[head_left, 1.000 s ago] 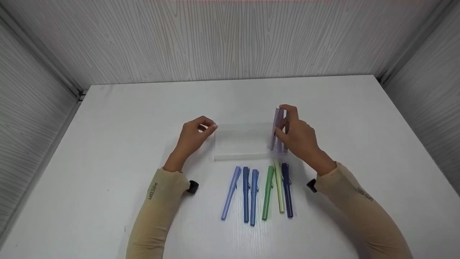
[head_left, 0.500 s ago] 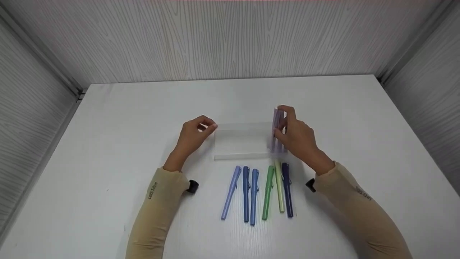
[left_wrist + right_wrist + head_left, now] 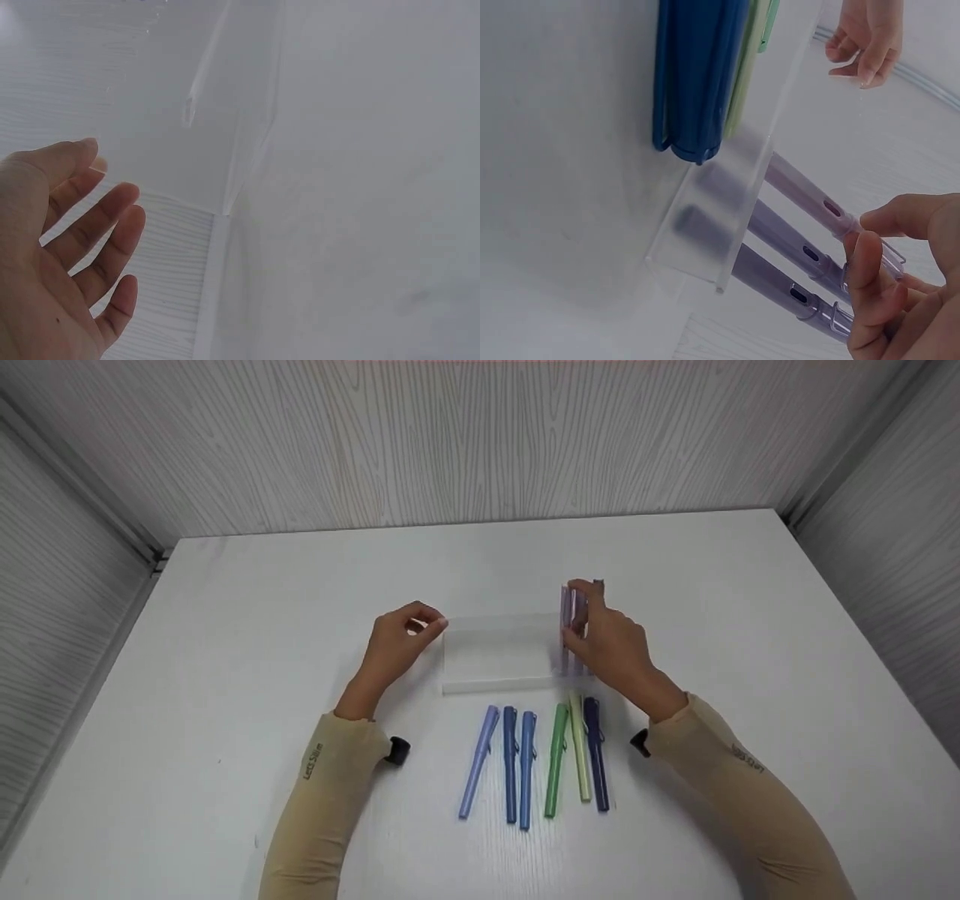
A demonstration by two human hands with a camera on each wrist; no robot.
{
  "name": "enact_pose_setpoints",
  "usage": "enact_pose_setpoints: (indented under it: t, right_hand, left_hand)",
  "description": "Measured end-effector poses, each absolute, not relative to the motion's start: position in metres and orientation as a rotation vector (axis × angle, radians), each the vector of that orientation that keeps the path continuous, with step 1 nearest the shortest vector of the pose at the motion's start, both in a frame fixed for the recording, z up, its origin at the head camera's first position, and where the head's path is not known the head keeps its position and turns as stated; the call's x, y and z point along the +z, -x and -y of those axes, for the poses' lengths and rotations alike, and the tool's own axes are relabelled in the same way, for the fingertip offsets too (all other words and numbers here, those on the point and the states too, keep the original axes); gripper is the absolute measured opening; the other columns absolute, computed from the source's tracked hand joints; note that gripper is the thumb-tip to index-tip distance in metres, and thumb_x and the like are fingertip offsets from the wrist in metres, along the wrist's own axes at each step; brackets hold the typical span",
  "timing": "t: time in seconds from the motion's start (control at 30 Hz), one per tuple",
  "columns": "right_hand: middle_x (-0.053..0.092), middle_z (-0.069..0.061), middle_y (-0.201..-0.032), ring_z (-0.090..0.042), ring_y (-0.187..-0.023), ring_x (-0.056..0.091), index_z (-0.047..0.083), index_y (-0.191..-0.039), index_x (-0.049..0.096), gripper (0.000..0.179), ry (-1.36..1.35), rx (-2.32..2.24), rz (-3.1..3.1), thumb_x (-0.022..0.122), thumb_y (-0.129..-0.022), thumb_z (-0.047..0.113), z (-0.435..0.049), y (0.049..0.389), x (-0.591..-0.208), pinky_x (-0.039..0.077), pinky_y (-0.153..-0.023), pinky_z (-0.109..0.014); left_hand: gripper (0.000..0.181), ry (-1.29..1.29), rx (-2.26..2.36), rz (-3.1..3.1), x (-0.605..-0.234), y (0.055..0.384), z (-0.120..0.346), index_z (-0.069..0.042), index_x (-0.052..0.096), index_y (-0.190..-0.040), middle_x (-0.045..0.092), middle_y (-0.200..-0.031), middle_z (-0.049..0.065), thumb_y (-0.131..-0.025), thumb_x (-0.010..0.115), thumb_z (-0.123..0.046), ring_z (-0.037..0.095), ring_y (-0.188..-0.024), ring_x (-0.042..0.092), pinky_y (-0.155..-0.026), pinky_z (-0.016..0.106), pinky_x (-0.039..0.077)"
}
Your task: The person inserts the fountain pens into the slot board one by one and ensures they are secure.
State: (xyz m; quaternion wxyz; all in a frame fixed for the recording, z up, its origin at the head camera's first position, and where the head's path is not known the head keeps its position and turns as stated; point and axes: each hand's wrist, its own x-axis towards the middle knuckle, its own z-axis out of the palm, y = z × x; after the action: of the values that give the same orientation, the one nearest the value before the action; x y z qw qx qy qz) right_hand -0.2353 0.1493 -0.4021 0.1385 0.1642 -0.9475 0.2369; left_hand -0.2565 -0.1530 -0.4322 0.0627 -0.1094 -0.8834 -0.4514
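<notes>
A clear plastic case (image 3: 495, 685) lies between the hands. My left hand (image 3: 401, 643) pinches its far left corner between thumb and forefinger; in the left wrist view the other fingers are loosely bent. At the case's right end my right hand (image 3: 616, 645) holds three purple pens side by side, a pinkish-lilac pen (image 3: 804, 184), a middle lavender pen (image 3: 784, 234) and a greyer purple pen (image 3: 769, 279). Thumb and fingers are round their clip ends. Their other ends stand inside the case, behind its clear front wall.
On the white table (image 3: 300, 570) before the case lie a periwinkle pen (image 3: 478, 763), two blue pens (image 3: 511, 769), a green pen (image 3: 556, 765), a yellow-green pen (image 3: 580, 754) and a navy pen (image 3: 597, 757). A grained panel (image 3: 480, 442) rises behind.
The three purple pens, fanned and tilted before, now stand straighter and closer together in the case's right end. My right hand has shifted slightly left; the left hand keeps its hold on the corner.
</notes>
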Motion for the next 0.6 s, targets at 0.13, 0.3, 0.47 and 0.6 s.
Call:
enact_pose_setpoints:
  t: [0.13,0.3,0.47,0.6]
  right_hand:
    - [0.066,-0.010,-0.077,-0.015,-0.051,0.046,0.012,-0.141,0.033,0.059,-0.449,0.669,2.800,0.064,-0.091,0.018,-0.1491,0.2355,-0.3994,0.033,-0.044,-0.026]
    - [0.068,-0.012,-0.079,-0.017,-0.054,0.053,0.015,-0.144,0.033,0.062,-0.397,0.668,2.870,0.064,-0.092,0.023,-0.1503,0.2374,-0.3971,0.039,-0.045,-0.028]
    - [0.068,-0.016,-0.076,-0.018,-0.052,0.053,0.016,-0.146,0.032,0.063,-0.388,0.644,2.895,0.064,-0.093,0.024,-0.1516,0.2391,-0.3950,0.039,-0.044,-0.028]
    - [0.066,-0.014,-0.069,-0.017,-0.050,0.050,0.017,-0.150,0.026,0.071,-0.387,0.652,2.930,0.065,-0.093,0.028,-0.1530,0.2329,-0.3914,0.036,-0.043,-0.026]
  left_hand:
    - [0.025,0.321,-1.366,2.679,-0.4324,0.2560,0.1530,-0.011,0.069,-0.105,0.070,-0.104,0.007,-0.094,0.063,-0.032,0.023,-0.094,0.064,-0.085,0.036,0.051]
    - [0.025,0.349,-1.365,2.671,-0.4318,0.2550,0.1529,-0.010,0.069,-0.105,0.070,-0.104,0.008,-0.094,0.063,-0.032,0.023,-0.094,0.064,-0.086,0.036,0.052]
    - [0.025,0.373,-1.361,2.651,-0.4307,0.2558,0.1518,-0.009,0.070,-0.104,0.071,-0.103,0.009,-0.094,0.063,-0.031,0.024,-0.094,0.065,-0.087,0.037,0.051]
    - [0.024,0.348,-1.369,2.667,-0.4314,0.2550,0.1505,-0.010,0.070,-0.103,0.071,-0.103,0.008,-0.094,0.064,-0.031,0.024,-0.094,0.065,-0.086,0.037,0.051]
